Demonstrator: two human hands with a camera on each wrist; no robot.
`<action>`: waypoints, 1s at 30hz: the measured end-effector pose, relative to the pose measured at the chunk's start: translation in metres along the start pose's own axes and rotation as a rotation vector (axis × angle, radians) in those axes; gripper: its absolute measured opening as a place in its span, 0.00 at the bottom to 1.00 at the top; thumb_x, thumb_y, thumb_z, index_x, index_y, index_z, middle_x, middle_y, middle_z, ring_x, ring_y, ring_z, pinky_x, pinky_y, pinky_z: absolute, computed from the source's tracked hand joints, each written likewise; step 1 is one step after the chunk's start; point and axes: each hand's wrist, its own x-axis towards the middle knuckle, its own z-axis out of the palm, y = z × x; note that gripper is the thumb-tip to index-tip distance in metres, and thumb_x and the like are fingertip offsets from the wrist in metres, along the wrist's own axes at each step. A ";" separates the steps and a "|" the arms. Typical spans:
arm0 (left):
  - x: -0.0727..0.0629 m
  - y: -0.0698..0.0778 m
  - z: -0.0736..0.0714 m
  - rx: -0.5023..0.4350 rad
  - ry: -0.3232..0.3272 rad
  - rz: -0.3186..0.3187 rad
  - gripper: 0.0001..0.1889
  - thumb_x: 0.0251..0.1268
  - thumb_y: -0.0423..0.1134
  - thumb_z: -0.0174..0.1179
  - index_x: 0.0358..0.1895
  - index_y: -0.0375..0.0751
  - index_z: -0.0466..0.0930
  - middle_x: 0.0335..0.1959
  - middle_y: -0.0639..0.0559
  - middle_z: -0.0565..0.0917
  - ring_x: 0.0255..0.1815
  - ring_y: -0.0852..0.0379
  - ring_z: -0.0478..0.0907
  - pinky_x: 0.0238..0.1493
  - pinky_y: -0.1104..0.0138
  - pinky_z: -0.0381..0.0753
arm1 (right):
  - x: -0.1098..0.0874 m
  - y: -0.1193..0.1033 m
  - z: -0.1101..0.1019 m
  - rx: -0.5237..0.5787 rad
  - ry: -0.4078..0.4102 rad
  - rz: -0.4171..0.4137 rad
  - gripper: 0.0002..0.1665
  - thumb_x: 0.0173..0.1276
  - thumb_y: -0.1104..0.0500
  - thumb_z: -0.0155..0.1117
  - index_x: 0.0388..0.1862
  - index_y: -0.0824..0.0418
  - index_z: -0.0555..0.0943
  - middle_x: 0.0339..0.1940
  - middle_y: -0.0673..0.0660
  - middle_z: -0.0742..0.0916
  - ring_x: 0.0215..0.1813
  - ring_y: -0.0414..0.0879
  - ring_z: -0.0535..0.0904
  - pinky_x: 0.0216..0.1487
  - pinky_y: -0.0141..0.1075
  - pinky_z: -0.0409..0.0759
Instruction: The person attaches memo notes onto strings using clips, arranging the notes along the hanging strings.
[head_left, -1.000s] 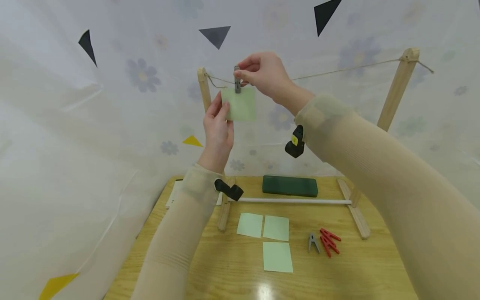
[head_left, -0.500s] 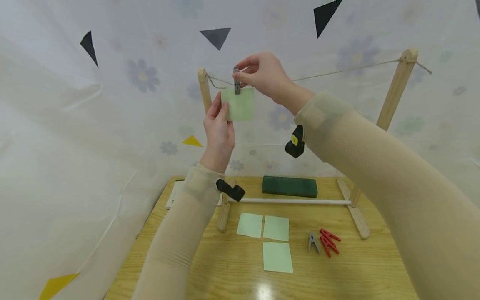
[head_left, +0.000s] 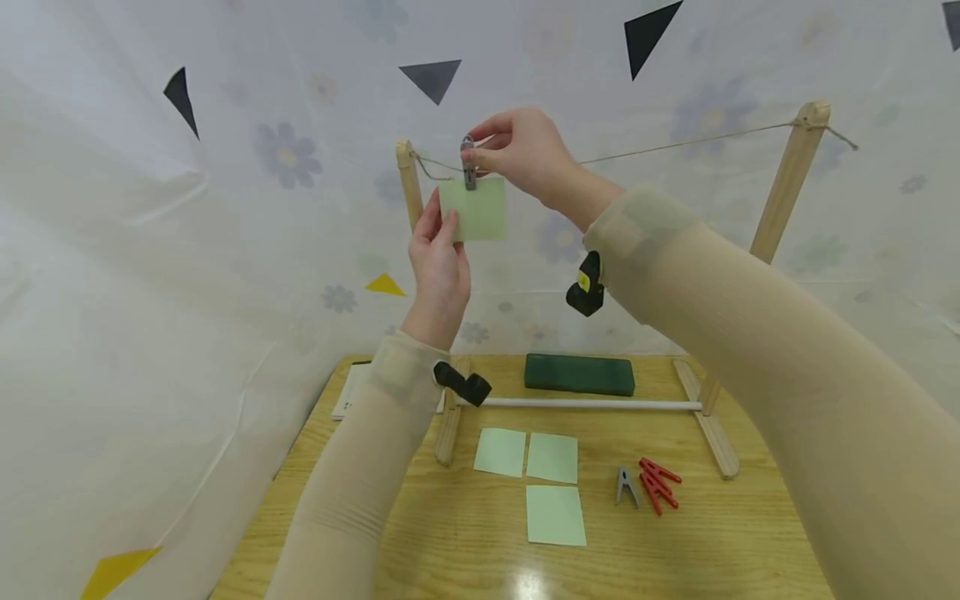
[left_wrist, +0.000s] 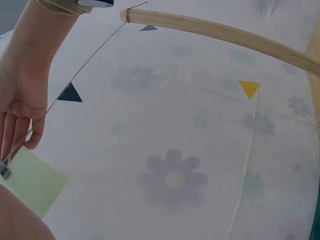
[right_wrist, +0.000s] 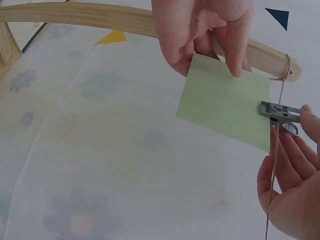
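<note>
A pale green square paper (head_left: 482, 212) is up at the twine (head_left: 690, 144), near the left post. My left hand (head_left: 438, 262) pinches its left edge, thumb in front and fingers behind. A grey clothespin (head_left: 469, 171) stands upright over the paper's top edge, and my right hand (head_left: 528, 158) pinches its upper end between thumb and fingers. In the right wrist view the clothespin (right_wrist: 280, 114) sits across the twine (right_wrist: 275, 170) with its tip over the paper (right_wrist: 225, 100). The left wrist view catches only part of the paper (left_wrist: 37, 180) and of the right hand (left_wrist: 22, 95).
Wooden posts (head_left: 791, 183) hold the twine, with a white rod (head_left: 585, 403) below. On the table (head_left: 450, 533) lie three green papers (head_left: 555, 514), a grey clothespin (head_left: 626, 486), red clothespins (head_left: 657, 483), a dark green case (head_left: 579, 373) and a white pad (head_left: 349, 390) at the left.
Both hands, the paper and the clothespin shift very slightly left in the head view. The grips stay the same, and the things on the table have not moved.
</note>
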 end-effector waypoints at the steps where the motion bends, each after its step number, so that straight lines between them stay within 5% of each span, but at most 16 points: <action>1: 0.000 0.000 0.000 0.005 -0.003 -0.004 0.23 0.73 0.24 0.49 0.70 0.34 0.68 0.69 0.42 0.70 0.69 0.50 0.70 0.70 0.64 0.69 | 0.000 0.000 0.000 -0.006 -0.002 0.004 0.27 0.70 0.50 0.65 0.66 0.55 0.77 0.57 0.54 0.87 0.51 0.42 0.86 0.63 0.35 0.77; 8: -0.002 -0.007 -0.003 0.043 -0.002 -0.038 0.24 0.73 0.25 0.50 0.71 0.35 0.65 0.67 0.46 0.72 0.63 0.55 0.73 0.65 0.67 0.72 | 0.001 0.002 -0.002 -0.042 -0.012 0.007 0.31 0.71 0.50 0.63 0.71 0.54 0.72 0.59 0.54 0.86 0.54 0.42 0.85 0.66 0.35 0.75; 16: -0.006 -0.019 -0.010 0.071 0.071 -0.081 0.21 0.69 0.23 0.55 0.64 0.34 0.69 0.44 0.52 0.78 0.43 0.59 0.73 0.54 0.67 0.71 | 0.000 0.007 -0.003 -0.049 -0.018 0.005 0.31 0.72 0.51 0.63 0.72 0.53 0.72 0.59 0.54 0.86 0.56 0.42 0.84 0.67 0.36 0.74; 30: -0.007 -0.025 -0.014 0.087 0.086 -0.114 0.24 0.68 0.23 0.56 0.65 0.35 0.63 0.42 0.50 0.74 0.45 0.57 0.74 0.54 0.68 0.74 | -0.003 0.008 -0.014 0.019 0.113 -0.079 0.33 0.66 0.52 0.70 0.70 0.50 0.74 0.55 0.54 0.87 0.56 0.42 0.82 0.61 0.34 0.77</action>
